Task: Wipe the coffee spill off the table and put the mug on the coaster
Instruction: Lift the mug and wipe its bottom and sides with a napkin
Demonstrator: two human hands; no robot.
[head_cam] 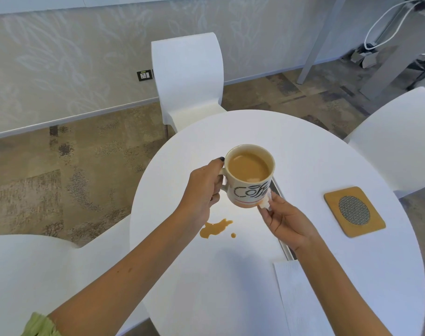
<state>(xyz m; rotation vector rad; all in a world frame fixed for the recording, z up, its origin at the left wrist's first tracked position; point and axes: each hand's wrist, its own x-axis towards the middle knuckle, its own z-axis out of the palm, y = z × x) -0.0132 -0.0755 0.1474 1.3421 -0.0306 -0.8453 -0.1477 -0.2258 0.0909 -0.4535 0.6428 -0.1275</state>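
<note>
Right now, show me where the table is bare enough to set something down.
Bare patches: between coffee spill and coaster, and the far table edge beyond the mug. Crowded: around the spill, the coaster, and the paper at the near right.

- one mug (249, 175), full of coffee
- one coaster (354, 211)
- two coffee spill spots: a big puddle (215, 228) and a tiny drop (233, 235)
- three white chairs (187, 78)
- one round table (315, 151)
- two hands (203, 190)
</note>
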